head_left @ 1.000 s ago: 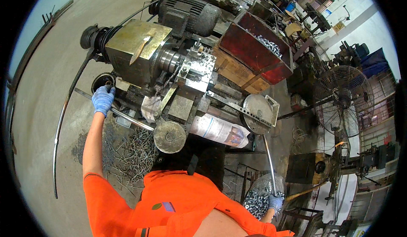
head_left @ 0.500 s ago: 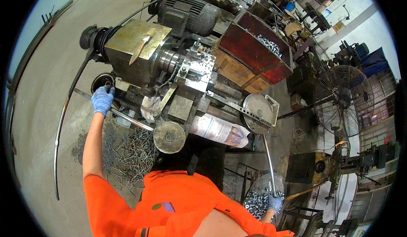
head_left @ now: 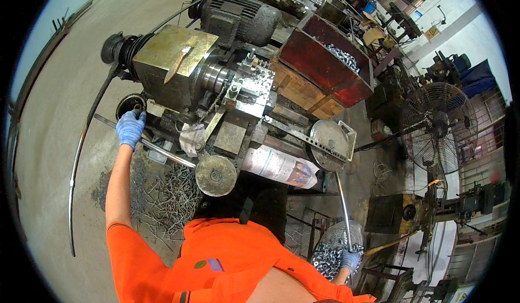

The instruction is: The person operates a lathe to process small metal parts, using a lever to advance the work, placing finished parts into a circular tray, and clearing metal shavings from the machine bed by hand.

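Note:
My left hand, in a blue knit glove, reaches to a dark round cup-shaped part at the left of a lathe-like machine. Its fingers are bent at the near rim; what they grip is hidden. Far to the right, my right hand, gloved alike, is at a wire basket of small shiny metal parts. Beside that hand ends a steel lever rod slanting down from a round disc. The right fingers blend in with the parts, so their grip does not show.
A wooden-handled tool lies on the machine's brass-coloured cover. A red bin with metal parts stands behind on the right. Metal turnings litter the floor at left. A large fan is at right; printed paper covers the near ledge.
At the basket, my right hand has shifted slightly, and metal parts now show just above its fingers. The left hand stays at the cup-shaped part.

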The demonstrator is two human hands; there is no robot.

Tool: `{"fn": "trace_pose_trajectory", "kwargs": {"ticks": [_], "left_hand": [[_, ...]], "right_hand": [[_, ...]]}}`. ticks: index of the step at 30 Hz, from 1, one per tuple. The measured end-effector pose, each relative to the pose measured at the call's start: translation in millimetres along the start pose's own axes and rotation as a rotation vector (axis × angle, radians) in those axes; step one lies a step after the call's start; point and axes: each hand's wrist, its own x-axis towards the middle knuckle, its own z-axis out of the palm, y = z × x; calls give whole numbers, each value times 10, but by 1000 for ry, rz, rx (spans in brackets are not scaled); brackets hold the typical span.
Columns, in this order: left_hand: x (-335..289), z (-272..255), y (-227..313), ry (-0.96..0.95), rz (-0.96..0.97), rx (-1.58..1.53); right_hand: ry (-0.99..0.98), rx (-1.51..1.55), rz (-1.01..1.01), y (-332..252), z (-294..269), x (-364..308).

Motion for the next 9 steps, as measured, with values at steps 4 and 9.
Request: {"fn": "trace_pose_trajectory", "kwargs": {"ticks": [4,9], "left_hand": [[-18,13,-13,17,-10,5],[-11,-13,24,3,-17,-5]], "right_hand": [[-29,4,2,-127,-165,-166],[-121,3,22,-78,-132,-112]]}}
